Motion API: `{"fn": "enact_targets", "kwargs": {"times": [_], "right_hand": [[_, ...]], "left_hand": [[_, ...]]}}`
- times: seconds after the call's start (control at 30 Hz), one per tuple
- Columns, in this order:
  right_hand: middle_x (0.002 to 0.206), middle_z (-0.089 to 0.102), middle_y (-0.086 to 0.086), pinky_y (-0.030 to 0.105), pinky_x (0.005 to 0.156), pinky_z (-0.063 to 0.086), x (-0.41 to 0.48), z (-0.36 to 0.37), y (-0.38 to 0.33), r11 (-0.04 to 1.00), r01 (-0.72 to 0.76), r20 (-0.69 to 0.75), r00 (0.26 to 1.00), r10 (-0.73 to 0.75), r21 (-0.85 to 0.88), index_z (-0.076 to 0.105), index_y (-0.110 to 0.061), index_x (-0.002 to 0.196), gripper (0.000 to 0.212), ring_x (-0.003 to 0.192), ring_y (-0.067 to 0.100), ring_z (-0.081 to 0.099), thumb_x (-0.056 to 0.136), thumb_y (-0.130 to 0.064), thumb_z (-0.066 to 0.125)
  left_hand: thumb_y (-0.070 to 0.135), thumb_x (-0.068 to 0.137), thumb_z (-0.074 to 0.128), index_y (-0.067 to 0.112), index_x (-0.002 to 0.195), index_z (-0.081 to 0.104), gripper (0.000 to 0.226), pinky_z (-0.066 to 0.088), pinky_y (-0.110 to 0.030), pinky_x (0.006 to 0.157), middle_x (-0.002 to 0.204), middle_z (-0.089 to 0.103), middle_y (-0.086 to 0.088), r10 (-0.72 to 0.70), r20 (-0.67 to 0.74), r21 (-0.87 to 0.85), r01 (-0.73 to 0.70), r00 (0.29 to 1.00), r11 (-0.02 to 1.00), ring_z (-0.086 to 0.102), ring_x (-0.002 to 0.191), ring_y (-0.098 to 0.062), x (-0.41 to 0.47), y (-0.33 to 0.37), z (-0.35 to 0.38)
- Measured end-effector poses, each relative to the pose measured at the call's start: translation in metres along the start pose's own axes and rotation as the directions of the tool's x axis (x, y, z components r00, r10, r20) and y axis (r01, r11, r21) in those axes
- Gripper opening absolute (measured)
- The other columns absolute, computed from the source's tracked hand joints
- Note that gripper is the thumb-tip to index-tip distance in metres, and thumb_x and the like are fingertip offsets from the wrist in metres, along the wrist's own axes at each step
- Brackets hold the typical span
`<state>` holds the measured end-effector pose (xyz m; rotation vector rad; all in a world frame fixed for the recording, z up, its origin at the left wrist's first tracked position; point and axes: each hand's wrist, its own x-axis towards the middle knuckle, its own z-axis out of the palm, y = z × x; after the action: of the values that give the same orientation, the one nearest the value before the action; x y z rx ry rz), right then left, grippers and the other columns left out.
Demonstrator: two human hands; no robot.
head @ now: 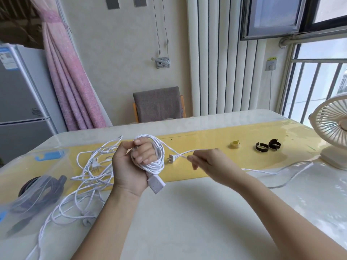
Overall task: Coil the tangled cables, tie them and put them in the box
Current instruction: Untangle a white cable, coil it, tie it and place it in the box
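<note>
In the middle of the frame the left hand (129, 166) stands upright with its fingers curled through a white coil (156, 165), so the hand serves as the spool that keeps the loops the same size. The cable's socket end (156, 184) pokes out under the heel of that hand, trapped there, I'd guess, so the coil cannot unwind from its start. Just right of centre the right hand (212, 162) pinches the last free stretch between thumb and fingertip, close behind the two-pin plug (171, 158), keeping the strand taut between the hands; to my eye only this short tail is left to wrap. To the left of centre, a loose tangle of white cable (88, 177) sprawls on the table (187, 212), waiting its turn. Right of centre, on the yellow strip, lie two black strap ties (262, 147) and a yellow ring (235, 144), within easy reach of the right hand for binding once the plug is tucked in. At the lower left a clear container (24, 209), probably the box, already holds a dark coiled cable (43, 186). A small fan (332, 128) stands at the right edge.
</note>
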<state>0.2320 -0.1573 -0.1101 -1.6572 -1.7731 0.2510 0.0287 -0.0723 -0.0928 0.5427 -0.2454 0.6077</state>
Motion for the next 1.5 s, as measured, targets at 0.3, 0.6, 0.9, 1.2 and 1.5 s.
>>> {"fn": "enact_targets", "kwargs": {"times": [0.3, 0.6, 0.9, 1.2, 1.5], "right_hand": [[0.053, 0.048, -0.005, 0.024, 0.052, 0.033, -0.012, 0.018, -0.043, 0.994, 0.109, 0.284, 0.953, -0.106, 0.007, 0.06, -0.017, 0.071, 0.035, 0.051, 0.011, 0.043, 0.098, -0.036, 0.047], [0.053, 0.032, -0.001, 0.023, 0.049, 0.025, -0.017, 0.011, -0.051, 0.986, 0.166, 0.345, 0.924, -0.164, 0.024, 0.049, -0.019, 0.066, 0.029, 0.052, 0.014, 0.034, 0.093, -0.025, 0.057], [0.046, 0.037, -0.007, 0.019, 0.046, 0.027, -0.016, -0.008, -0.05, 0.988, 0.12, 0.192, 0.972, -0.136, 0.096, 0.067, -0.015, 0.075, 0.016, 0.048, 0.012, 0.034, 0.086, -0.027, 0.068], [0.052, 0.04, 0.012, 0.024, 0.048, 0.023, -0.015, -0.039, -0.039, 0.914, 0.214, -0.259, 0.958, -0.126, 0.344, 0.07, -0.018, 0.073, 0.011, 0.05, 0.018, 0.027, 0.078, -0.024, 0.077], [0.05, 0.046, 0.001, 0.019, 0.052, 0.029, -0.007, -0.047, -0.017, 0.899, 0.168, -0.424, 0.905, 0.022, 0.405, 0.074, -0.019, 0.077, 0.005, 0.051, 0.009, 0.035, 0.076, -0.02, 0.079]], "left_hand": [[0.027, 0.08, 0.049, 0.016, 0.06, 0.049, 0.024, 0.029, -0.016, 0.036, 0.043, 0.031, 0.007, 0.356, -0.407, 0.45, -0.155, 0.841, 0.88, 0.031, 0.034, -0.005, 0.01, -0.015, 0.022], [0.017, 0.096, 0.043, 0.003, 0.082, 0.056, 0.025, 0.044, -0.02, 0.051, 0.051, 0.055, -0.009, 0.477, -0.303, 0.888, 0.063, 0.825, 0.455, 0.052, 0.05, -0.018, 0.01, -0.041, 0.019], [0.007, 0.096, 0.046, 0.005, 0.074, 0.058, 0.026, 0.047, -0.015, 0.055, 0.054, 0.063, 0.005, 0.418, -0.247, 0.965, 0.182, 0.875, 0.19, 0.058, 0.054, -0.007, 0.007, -0.044, 0.019], [0.072, 0.085, 0.032, 0.006, 0.075, 0.05, 0.069, 0.04, -0.017, 0.046, 0.047, 0.052, -0.007, 0.019, -0.385, 0.913, 0.377, 0.923, 0.154, 0.049, 0.043, -0.017, 0.001, -0.042, 0.024], [0.031, 0.084, 0.049, 0.015, 0.06, 0.046, 0.029, 0.035, -0.019, 0.04, 0.042, 0.035, 0.0, -0.197, -0.328, 0.8, 0.383, 0.924, 0.463, 0.034, 0.034, -0.013, 0.001, -0.04, 0.028]]}}
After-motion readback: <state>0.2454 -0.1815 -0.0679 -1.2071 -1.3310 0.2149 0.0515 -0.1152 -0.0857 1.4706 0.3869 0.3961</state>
